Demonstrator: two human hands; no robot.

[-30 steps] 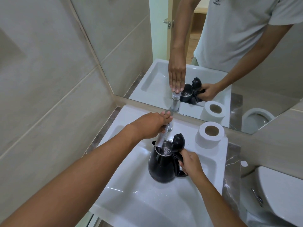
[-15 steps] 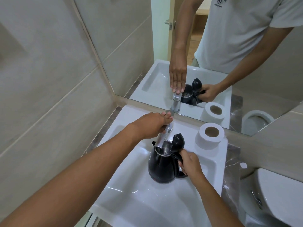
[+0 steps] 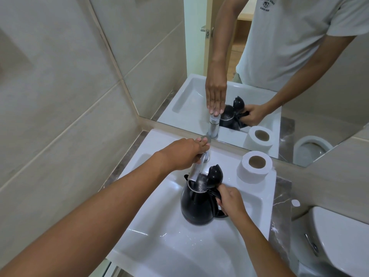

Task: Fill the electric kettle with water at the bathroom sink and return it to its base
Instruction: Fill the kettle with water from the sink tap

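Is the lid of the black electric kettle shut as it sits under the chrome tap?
No, the black electric kettle has its hinged lid flipped up, with the chrome tap reaching over the open mouth.

The black kettle (image 3: 196, 206) stands upright in the white sink (image 3: 159, 246), its lid (image 3: 215, 173) open, its mouth just under the metal tap (image 3: 194, 170).

Left arm: bare, stretched forward; left hand (image 3: 183, 152): palm down, fingers straight, resting on the tap (image 3: 196, 169); right arm: bare, forearm angled inward; right hand (image 3: 231, 198): fingers curled round the kettle (image 3: 196, 206) handle.
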